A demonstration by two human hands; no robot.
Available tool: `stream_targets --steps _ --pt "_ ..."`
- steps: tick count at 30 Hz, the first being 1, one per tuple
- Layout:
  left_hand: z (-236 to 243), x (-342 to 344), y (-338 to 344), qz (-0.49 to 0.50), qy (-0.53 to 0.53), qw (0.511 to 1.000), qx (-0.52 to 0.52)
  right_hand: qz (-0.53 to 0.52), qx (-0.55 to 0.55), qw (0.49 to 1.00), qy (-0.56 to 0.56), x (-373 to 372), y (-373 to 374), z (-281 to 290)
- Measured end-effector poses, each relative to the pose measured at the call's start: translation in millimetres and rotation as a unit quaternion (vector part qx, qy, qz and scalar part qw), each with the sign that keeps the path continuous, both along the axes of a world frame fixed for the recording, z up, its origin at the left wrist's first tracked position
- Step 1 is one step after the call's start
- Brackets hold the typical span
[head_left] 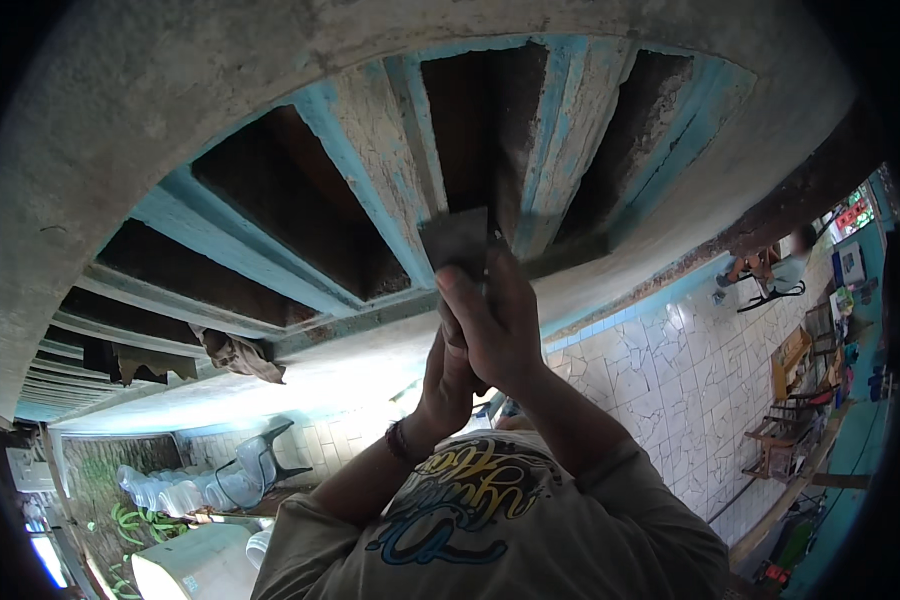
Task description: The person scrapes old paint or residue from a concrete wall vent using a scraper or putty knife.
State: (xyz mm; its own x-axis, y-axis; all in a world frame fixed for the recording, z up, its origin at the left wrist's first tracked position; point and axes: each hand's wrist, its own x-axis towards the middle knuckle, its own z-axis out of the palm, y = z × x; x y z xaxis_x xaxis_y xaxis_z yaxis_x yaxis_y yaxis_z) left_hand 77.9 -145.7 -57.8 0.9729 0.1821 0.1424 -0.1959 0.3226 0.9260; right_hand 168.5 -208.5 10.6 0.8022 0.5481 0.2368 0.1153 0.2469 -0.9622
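My right hand (497, 325) is closed round a flat, dark scraper (457, 240), its thumb lying along the lower part of the blade. Just below it my left hand (444, 388) is closed at the handle end, which the fingers mostly hide. The blade points up and sits in front of a slat (382, 140) of an overhead vent opening, at its lower end. Blue paint has worn off this slat in large patches, baring a pale, rough surface. A neighbouring slat (577, 130) to the right looks patchy too, while a slat (245, 235) to the left keeps more blue.
Crumpled cloth (238, 355) hangs from the slats at left. Below stand stacked plastic chairs (255, 470) and a pale box-shaped container (198, 565). At right, a person (770, 268) sits over the tiled floor (660, 400), near wooden chairs (775, 440).
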Motion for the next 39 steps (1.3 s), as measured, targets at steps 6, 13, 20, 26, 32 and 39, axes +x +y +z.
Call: stream_targets --steps 6,13,20,26,32,39 --pt "-1.3 -6.7 -16.9 0.047 0.045 0.995 -0.076 0.001 0.020 1.000 0.021 -7.1 -1.3 -12.8" --pt "3.6 -3.8 -14.0 0.043 0.011 0.996 -0.076 0.015 0.007 1.000 0.015 -3.8 -0.4 -6.4" --pt "6.4 -6.6 -8.9 0.009 -0.023 0.995 -0.092 0.015 0.034 0.999 -0.003 -4.5 -0.8 -0.1" --pt "3.6 -11.3 -6.7 -0.028 -0.022 0.988 -0.150 0.028 0.062 0.996 0.061 -6.8 3.2 -0.9" --pt "5.3 -10.6 -11.2 0.017 -0.004 0.989 -0.144 0.033 0.073 0.996 0.041 -5.2 4.0 -1.9" --pt "16.4 -5.2 -4.6 0.006 -0.010 0.993 -0.117 -0.002 0.056 0.997 -0.043 -1.0 7.8 8.6"
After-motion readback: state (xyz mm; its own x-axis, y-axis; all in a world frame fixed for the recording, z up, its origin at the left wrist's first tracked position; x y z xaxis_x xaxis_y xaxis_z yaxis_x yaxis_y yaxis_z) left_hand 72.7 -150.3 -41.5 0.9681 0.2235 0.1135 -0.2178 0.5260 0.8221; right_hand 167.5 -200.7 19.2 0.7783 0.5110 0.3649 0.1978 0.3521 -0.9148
